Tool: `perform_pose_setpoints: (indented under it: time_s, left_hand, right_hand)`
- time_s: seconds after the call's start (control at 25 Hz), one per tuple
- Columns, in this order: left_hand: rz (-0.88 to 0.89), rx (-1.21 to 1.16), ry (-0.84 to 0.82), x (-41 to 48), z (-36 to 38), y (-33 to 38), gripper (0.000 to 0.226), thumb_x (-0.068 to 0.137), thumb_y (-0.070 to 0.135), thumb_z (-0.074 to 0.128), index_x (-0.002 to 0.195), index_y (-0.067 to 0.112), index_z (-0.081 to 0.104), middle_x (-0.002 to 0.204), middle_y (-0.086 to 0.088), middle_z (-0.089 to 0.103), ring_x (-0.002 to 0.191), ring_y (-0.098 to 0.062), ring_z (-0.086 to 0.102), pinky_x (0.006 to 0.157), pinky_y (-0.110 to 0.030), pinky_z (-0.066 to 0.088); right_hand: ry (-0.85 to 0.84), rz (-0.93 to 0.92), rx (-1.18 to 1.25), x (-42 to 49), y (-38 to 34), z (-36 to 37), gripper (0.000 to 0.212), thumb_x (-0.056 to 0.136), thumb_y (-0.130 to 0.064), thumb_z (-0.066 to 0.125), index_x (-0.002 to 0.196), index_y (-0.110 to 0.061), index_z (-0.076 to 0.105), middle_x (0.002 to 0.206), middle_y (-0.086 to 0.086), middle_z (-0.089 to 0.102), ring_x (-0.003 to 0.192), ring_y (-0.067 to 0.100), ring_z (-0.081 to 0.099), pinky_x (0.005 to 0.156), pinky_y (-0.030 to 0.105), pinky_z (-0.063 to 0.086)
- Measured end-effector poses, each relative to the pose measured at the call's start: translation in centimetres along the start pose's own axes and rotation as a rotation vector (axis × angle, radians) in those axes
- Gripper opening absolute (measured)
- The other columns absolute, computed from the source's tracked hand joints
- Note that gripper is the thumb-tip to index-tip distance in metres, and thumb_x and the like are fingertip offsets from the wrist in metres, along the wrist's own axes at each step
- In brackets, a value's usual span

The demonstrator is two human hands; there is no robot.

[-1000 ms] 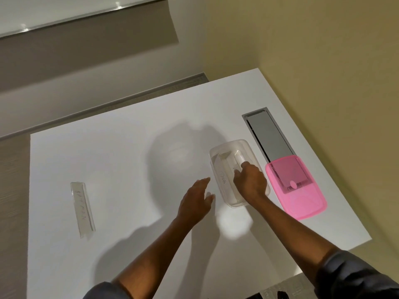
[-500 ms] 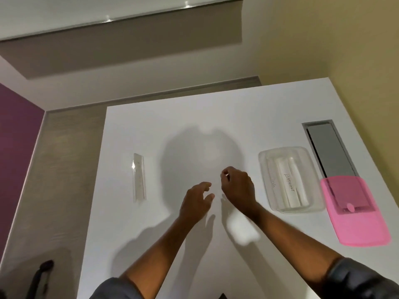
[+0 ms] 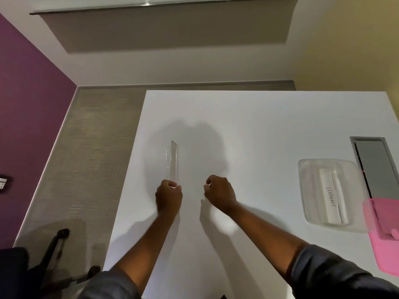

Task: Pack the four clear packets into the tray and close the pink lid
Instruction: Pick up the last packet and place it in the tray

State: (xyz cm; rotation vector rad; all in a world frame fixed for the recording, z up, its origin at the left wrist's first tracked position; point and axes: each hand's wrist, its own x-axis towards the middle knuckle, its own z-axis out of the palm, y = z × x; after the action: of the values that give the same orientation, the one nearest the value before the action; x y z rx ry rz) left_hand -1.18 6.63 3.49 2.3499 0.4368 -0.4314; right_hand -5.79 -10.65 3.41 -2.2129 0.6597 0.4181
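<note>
A long clear packet (image 3: 172,160) lies on the white table (image 3: 248,117), left of centre. My left hand (image 3: 168,198) pinches its near end with closed fingers. Beside it, my right hand (image 3: 219,192) hovers over the table with curled fingers and nothing in it. A clear tray (image 3: 306,190) sits at the right with packets inside; the top packet (image 3: 330,201) reads ELEPHANT. The pink lid (image 3: 386,240) lies flat next to the tray's right side, partly cut off by the frame edge.
A grey rectangular slot (image 3: 375,167) is set into the table behind the lid. The table's left edge runs close to the packet. A black office chair base (image 3: 58,255) stands on the floor at lower left.
My view swung left. My left hand reached over to the lone packet and closed on its near end. My right hand left the tray and followed to the table's middle.
</note>
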Motion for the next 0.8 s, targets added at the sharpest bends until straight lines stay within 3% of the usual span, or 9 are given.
perform_pose_setpoints:
  time_s: [0.12,0.2,0.28,0.44,0.6,0.8]
  left_hand:
    - [-0.037,-0.024,0.021,1.9,-1.0,0.0,0.035,0.097,0.022,0.079,0.124,0.006,0.065,0.118,-0.016,0.073,0.109,-0.036,0.072,0.094,-0.043,0.061]
    - [-0.057,-0.034,-0.014,3.1,-1.0,0.0,0.042,0.099,0.025,0.078,0.133,0.006,0.065,0.126,-0.017,0.073,0.116,-0.036,0.072,0.099,-0.044,0.060]
    - [-0.074,-0.030,-0.048,4.1,-0.8,-0.1,0.040,0.100,0.025,0.076,0.133,0.005,0.068,0.129,-0.017,0.075,0.119,-0.038,0.072,0.102,-0.044,0.059]
    - [-0.083,-0.031,-0.075,5.5,-0.1,-0.8,0.029,0.101,0.013,0.073,0.128,0.002,0.074,0.127,-0.018,0.077,0.121,-0.039,0.073,0.102,-0.041,0.059]
    - [-0.081,-0.075,-0.096,6.4,-0.2,-1.6,0.029,0.100,0.009,0.072,0.128,0.000,0.076,0.127,-0.019,0.078,0.121,-0.039,0.073,0.105,-0.041,0.059]
    - [-0.073,-0.183,-0.092,6.1,-0.5,-1.3,0.025,0.103,0.008,0.070,0.127,0.001,0.074,0.129,-0.018,0.075,0.119,-0.040,0.073,0.105,-0.045,0.062]
  right_hand:
    - [-0.063,-0.003,0.068,1.0,-1.3,1.9,0.022,0.094,-0.022,0.064,0.110,-0.011,0.075,0.107,0.007,0.078,0.099,0.028,0.073,0.081,0.033,0.056]
    - [-0.147,0.071,0.230,2.0,-1.9,2.7,0.018,0.092,-0.018,0.071,0.104,-0.006,0.076,0.102,0.007,0.076,0.092,0.023,0.072,0.085,0.042,0.062]
    - [-0.287,0.241,0.512,2.6,-2.6,2.9,0.017,0.091,-0.013,0.078,0.102,-0.002,0.074,0.095,0.009,0.072,0.082,0.020,0.071,0.089,0.043,0.066]
    - [-0.374,0.384,0.823,3.6,-3.3,3.3,0.038,0.089,-0.015,0.081,0.122,0.002,0.072,0.105,0.016,0.073,0.091,0.028,0.074,0.097,0.047,0.065]
    - [-0.359,0.395,0.848,3.9,-4.3,3.7,0.031,0.094,-0.011,0.078,0.121,0.002,0.072,0.106,0.017,0.073,0.095,0.029,0.074,0.098,0.047,0.065]
    - [-0.363,0.351,0.866,4.1,-5.1,3.4,0.010,0.097,-0.009,0.078,0.101,-0.007,0.069,0.095,0.013,0.073,0.090,0.028,0.067,0.085,0.037,0.067]
